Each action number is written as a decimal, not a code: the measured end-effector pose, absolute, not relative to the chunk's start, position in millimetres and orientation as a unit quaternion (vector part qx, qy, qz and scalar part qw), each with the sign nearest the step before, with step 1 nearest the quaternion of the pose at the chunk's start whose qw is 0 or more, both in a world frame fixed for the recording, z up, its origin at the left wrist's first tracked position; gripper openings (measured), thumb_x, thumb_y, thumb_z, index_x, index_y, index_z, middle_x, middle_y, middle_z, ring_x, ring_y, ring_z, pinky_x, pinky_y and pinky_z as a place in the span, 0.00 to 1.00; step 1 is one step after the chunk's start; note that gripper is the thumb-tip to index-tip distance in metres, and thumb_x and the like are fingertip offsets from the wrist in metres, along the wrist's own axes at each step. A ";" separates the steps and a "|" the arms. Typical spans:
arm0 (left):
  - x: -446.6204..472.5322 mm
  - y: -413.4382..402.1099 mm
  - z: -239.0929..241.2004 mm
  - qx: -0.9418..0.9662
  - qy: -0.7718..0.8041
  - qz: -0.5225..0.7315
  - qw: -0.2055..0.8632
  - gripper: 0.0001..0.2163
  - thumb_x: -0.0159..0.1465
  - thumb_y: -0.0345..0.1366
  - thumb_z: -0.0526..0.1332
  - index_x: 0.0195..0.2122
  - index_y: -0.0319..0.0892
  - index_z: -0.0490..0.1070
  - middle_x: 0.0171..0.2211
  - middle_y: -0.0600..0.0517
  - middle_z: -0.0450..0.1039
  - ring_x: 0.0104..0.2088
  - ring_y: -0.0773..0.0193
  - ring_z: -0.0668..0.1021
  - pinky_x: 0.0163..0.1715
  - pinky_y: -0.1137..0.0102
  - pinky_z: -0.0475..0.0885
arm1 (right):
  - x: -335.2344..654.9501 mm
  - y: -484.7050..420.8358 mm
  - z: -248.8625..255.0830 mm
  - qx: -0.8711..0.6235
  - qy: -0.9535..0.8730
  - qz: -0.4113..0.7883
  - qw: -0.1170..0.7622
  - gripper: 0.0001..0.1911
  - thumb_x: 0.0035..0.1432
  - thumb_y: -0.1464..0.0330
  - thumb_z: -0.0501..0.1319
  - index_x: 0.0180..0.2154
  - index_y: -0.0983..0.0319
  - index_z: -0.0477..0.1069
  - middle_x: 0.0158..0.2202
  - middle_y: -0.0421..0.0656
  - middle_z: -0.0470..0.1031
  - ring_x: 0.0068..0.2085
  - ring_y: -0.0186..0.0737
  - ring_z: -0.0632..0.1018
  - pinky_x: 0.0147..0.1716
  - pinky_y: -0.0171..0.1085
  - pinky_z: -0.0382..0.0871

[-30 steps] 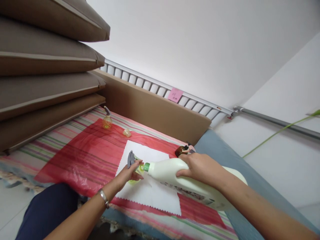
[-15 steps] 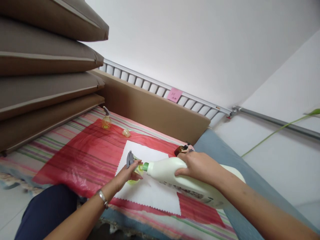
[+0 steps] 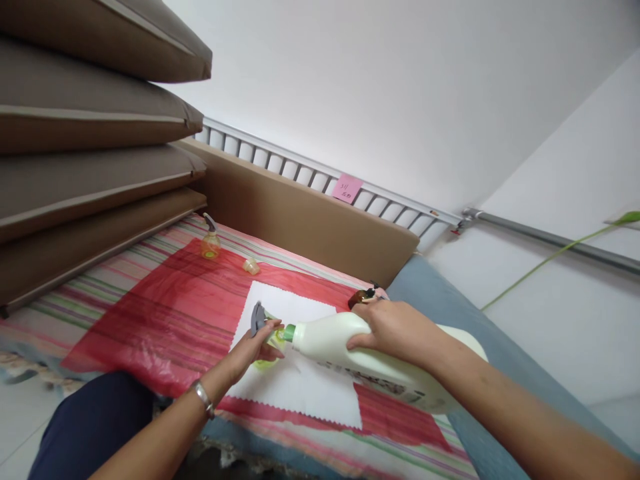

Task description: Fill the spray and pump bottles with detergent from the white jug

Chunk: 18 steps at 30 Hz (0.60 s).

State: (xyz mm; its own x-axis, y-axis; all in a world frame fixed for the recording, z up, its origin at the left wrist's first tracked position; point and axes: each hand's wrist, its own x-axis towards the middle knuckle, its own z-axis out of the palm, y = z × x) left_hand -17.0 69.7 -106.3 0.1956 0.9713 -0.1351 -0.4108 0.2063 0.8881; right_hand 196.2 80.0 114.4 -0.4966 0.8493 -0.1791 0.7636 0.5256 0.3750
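Observation:
My right hand (image 3: 395, 330) grips a big white jug (image 3: 330, 343) that is tipped on its side, its green neck pointing left. The neck meets the mouth of a small yellow-green bottle (image 3: 267, 350) that my left hand (image 3: 253, 350) holds upright on a white cloth (image 3: 300, 387). A grey pump top (image 3: 257, 316) sticks up beside my left fingers. A silver bracelet is on my left wrist.
The cloth lies on a red plastic sheet (image 3: 165, 313) over a striped mattress. Farther back stand a small yellow pump bottle (image 3: 210, 241), a little cap (image 3: 251, 266) and a brown bottle (image 3: 361, 297). Brown cushions (image 3: 90, 160) are stacked on the left.
Both hands and the two bottles keep the same pose. Only the view has drifted slightly, shifting everything a little to the left.

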 end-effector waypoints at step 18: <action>-14.7 68.9 -103.2 0.370 0.381 0.503 0.682 0.25 0.56 0.52 0.56 0.50 0.44 0.63 0.56 0.42 0.61 0.32 0.59 0.79 0.39 0.62 0.69 | 196.5 79.5 116.2 0.474 0.857 0.111 0.166 0.22 0.47 0.48 0.57 0.32 0.60 0.69 0.32 0.47 0.76 0.37 0.51 0.75 0.24 0.37 0.57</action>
